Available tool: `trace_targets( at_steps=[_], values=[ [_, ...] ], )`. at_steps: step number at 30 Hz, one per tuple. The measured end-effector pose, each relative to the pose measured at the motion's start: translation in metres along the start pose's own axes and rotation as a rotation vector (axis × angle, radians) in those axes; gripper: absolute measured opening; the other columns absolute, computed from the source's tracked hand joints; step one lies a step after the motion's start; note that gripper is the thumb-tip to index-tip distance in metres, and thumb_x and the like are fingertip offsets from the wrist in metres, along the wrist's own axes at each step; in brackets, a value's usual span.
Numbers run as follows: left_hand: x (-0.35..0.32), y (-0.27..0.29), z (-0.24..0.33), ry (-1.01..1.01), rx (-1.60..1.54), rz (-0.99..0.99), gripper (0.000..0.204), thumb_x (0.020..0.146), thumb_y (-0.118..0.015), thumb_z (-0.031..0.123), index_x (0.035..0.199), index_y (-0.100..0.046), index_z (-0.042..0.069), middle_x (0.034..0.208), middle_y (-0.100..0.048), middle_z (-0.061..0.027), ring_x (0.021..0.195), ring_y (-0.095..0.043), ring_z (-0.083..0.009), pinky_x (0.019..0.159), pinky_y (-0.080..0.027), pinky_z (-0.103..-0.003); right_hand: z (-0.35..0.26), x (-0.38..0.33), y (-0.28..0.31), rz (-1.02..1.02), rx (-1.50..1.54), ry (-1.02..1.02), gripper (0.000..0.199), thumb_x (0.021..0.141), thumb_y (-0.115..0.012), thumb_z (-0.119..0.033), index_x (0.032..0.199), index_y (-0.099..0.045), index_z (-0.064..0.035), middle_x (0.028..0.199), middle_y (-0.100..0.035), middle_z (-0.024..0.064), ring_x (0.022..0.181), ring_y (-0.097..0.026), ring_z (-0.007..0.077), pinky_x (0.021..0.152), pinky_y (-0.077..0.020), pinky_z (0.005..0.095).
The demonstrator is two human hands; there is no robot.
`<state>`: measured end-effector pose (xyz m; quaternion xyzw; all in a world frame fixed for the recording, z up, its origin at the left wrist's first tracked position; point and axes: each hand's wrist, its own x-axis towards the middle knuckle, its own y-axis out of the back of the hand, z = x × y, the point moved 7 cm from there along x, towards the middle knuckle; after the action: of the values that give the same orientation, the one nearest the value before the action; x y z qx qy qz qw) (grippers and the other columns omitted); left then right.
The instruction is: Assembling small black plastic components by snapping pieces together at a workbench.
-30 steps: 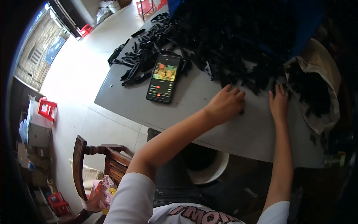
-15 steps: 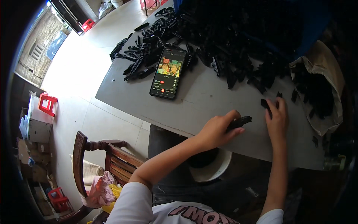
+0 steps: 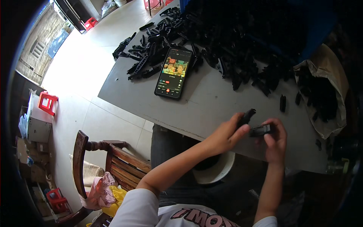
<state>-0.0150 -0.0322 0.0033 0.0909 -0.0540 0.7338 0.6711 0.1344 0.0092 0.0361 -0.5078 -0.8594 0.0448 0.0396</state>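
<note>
The left hand [image 3: 225,137] grips a slim black part [image 3: 247,118] between thumb and fingers; just beside it, the right hand [image 3: 276,145] pinches a second black part [image 3: 261,130], both above the grey table [image 3: 211,113]. Beyond lie a loose black piece [image 3: 283,103], a lit phone [image 3: 174,73] and a large black heap [image 3: 242,45]. A paper bag [image 3: 328,68] holding black pieces stands rightward; a white bucket [image 3: 227,170] sits below the edge.
</note>
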Motion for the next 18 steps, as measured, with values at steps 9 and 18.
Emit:
trace_targets(
  at_steps=[9, 18],
  values=[
    [-0.008, -0.023, 0.012, 0.084, 0.000, -0.253, 0.037, 0.089, -0.055, 0.014, 0.118, -0.042, -0.004, 0.094, -0.059, -0.0196, 0.084, -0.059, -0.0233, 0.074, -0.045, -0.034, -0.001, -0.019, -0.009, 0.182, -0.259, 0.124, 0.020, 0.085, -0.060, -0.012, 0.102, -0.058, -0.0007, 0.092, -0.057, 0.0050, 0.078, -0.057, 0.0122, 0.068, -0.0471, 0.0246],
    [-0.015, -0.029, 0.027, 0.031, -0.020, -0.359, 0.044, 0.086, -0.054, 0.008, 0.126, -0.040, -0.003, 0.087, -0.060, -0.0198, 0.075, -0.061, -0.0320, 0.068, -0.047, -0.035, 0.024, -0.021, -0.018, 0.054, 0.341, 0.053, 0.037, 0.077, -0.071, -0.018, 0.107, -0.056, -0.0014, 0.107, -0.059, 0.0144, 0.102, -0.055, 0.0240, 0.088, -0.0430, 0.0346]
  ],
)
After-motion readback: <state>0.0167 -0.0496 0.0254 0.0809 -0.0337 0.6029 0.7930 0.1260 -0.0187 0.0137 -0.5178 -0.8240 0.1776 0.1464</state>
